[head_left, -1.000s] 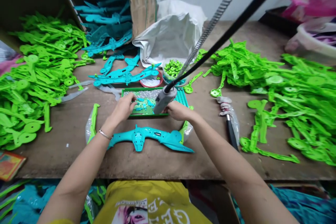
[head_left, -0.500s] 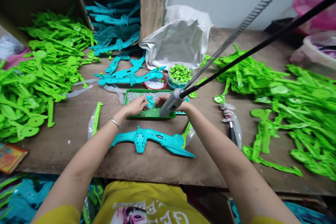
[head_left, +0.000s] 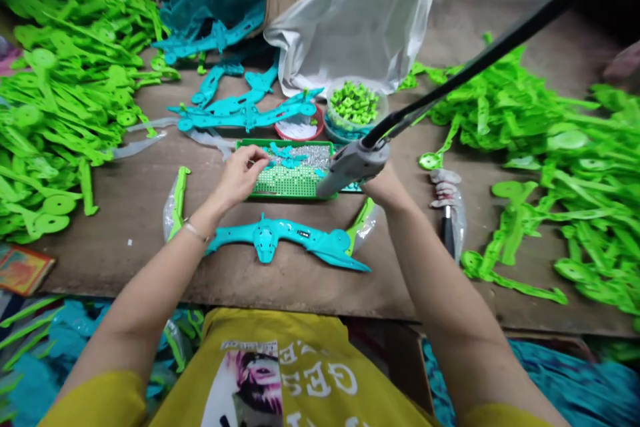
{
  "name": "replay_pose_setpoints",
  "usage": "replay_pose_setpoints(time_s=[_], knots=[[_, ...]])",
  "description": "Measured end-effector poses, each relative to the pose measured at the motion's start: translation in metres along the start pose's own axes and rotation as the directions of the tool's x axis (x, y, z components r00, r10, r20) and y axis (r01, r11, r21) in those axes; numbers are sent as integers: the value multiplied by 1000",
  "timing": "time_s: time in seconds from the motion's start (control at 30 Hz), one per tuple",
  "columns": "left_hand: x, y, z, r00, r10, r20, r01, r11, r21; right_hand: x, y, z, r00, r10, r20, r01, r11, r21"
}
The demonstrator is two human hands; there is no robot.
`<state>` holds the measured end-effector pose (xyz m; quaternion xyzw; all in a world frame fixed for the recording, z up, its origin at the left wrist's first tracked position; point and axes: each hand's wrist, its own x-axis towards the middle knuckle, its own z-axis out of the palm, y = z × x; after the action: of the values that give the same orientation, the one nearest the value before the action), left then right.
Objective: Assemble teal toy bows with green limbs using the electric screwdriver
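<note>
My left hand (head_left: 244, 172) is over the left end of a green tray (head_left: 295, 196) of small metal pieces, its fingers curled together; anything between them is too small to make out. Small blue parts (head_left: 290, 157) lie on the metal pieces. Behind the hanging grey screwdriver (head_left: 353, 163), at the tray's right side, my right hand (head_left: 376, 180) is mostly hidden, fingers unseen. Nearer me lies a blue bow-shaped part (head_left: 266, 240), with a green strip (head_left: 179, 203) at its left and another green strip (head_left: 361, 221) at its right.
Green parts are heaped at left (head_left: 65, 113) and right (head_left: 540, 120). Behind the tray are a tub of green pieces (head_left: 353, 103), a red bowl (head_left: 300, 128), blue parts (head_left: 250, 113) and a white sack (head_left: 350, 27). A black-handled tool (head_left: 447, 230) lies at right.
My hands have moved apart, the left one leftward and the right one rightward behind the screwdriver. The screwdriver has shifted right, and the view has tilted down.
</note>
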<state>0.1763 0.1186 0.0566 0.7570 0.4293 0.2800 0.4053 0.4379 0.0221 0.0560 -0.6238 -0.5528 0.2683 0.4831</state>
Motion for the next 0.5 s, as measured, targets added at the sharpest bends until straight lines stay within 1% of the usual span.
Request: replay_pose_setpoints(time_s=[0.03, 0.07, 0.1, 0.13, 0.2, 0.27, 0.33, 0.43, 0.5], knots=[[-17, 2, -4, 998, 45, 37, -46, 999, 26, -16, -3, -5, 997, 36, -66, -33, 998, 46], [-35, 5, -5, 995, 46, 85, -49, 999, 25, -34, -6, -7, 988, 87, -129, -75, 993, 93], [-52, 8, -4, 990, 22, 140, -22, 1000, -1, -51, -9, -7, 972, 136, -190, -114, 986, 124], [-66, 11, -1, 983, 15, 183, -11, 1000, -22, -67, -11, -4, 954, 175, -244, -145, 980, 136], [-86, 15, 12, 967, 63, 246, -63, 998, -9, -95, -16, 6, 928, 214, -306, -181, 975, 131], [-92, 16, 25, 951, 155, 267, -163, 987, 8, -116, -19, 16, 917, 215, -337, -190, 976, 108], [-89, 14, 35, 927, 242, 287, -257, 966, 13, -128, -19, 24, 912, 206, -355, -193, 979, 72], [-83, 7, 42, 869, 334, 365, -360, 933, 4, -138, -17, 27, 908, 210, -363, -216, 976, 23], [-81, 2, 44, 841, 368, 396, -401, 916, 1, -142, -15, 27, 906, 213, -366, -222, 975, 17]])
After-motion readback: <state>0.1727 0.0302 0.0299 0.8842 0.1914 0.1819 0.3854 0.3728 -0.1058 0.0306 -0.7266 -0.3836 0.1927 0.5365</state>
